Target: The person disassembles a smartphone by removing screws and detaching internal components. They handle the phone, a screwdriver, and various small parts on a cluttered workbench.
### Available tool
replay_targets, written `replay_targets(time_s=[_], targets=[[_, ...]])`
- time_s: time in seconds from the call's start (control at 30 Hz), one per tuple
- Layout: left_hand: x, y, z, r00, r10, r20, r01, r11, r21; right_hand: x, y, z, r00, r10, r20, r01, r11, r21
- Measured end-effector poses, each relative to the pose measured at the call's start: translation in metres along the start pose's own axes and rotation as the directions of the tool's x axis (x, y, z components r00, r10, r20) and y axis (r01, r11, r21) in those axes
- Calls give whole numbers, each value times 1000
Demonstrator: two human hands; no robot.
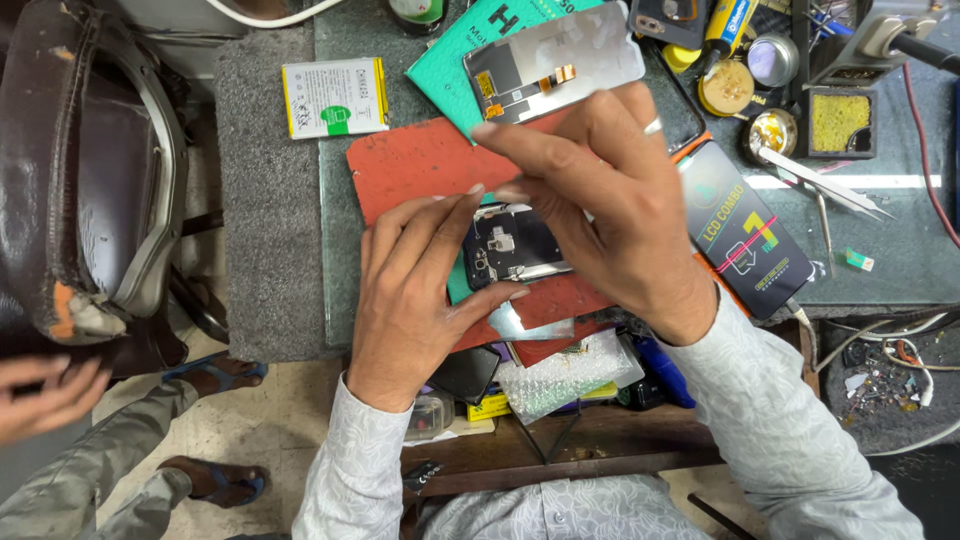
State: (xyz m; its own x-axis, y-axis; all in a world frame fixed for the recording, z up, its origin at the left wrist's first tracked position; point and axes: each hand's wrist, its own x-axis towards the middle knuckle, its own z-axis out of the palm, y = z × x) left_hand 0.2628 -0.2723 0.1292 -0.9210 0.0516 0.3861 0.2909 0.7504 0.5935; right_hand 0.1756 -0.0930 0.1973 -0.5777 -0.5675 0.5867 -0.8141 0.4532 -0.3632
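Note:
An opened phone [512, 246] with its dark inner board showing lies on a red mat [420, 160]. My left hand [410, 290] rests on the phone's left side, fingers stretched over it and thumb against its lower edge. My right hand [600, 200], a ring on one finger, hovers over the phone's right part with the forefinger and thumb pointing left onto its top edge. What the fingertips pinch is hidden. A loose display panel [555, 60] with an orange flex lies above, on a green box [470, 50].
A white battery [335, 96] lies at the upper left, a black display box [745, 235] at the right. Tweezers [825, 190], solder tins [770, 130] and a sponge tray [840, 122] fill the upper right. Another person's hand [45, 395] and sandalled feet [215, 375] are at the lower left beside a chair [90, 170].

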Motion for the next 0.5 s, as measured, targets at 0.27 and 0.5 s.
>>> replay_targets(time_s=[0.27,0.5], targets=[[4,5,1,1000,6,0,-6,1000,-5,0,12,-12,990,52,134,-64,994,84],[7,6,-2,1000,1,19,-1,1000,-11,-5,105,-42,973,202,-113,-149,921,360]])
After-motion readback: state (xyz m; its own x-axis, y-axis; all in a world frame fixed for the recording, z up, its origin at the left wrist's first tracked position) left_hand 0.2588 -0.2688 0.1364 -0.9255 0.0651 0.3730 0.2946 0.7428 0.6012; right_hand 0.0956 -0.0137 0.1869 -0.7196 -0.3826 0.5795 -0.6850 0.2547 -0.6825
